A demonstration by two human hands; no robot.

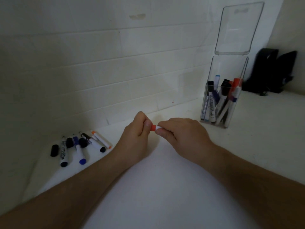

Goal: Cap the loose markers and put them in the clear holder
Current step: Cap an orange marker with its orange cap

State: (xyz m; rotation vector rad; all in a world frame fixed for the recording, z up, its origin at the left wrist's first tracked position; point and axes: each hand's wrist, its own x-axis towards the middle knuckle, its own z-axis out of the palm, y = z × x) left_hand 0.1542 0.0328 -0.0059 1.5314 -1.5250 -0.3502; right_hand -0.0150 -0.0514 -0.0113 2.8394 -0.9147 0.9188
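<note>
The left hand (137, 129) pinches the orange cap (153, 127); the right hand (179, 133) fingers grip the marker (158, 128), lying crosswise, well left of the clear holder (221, 103), nearer the right hand.

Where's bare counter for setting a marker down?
Free: the wide stretch between the hands and the clear holder, and the counter near the camera between the forearms. Crowded: far left by the wall, where loose markers and a black cap lie bunched; the holder is already fairly full.
</note>
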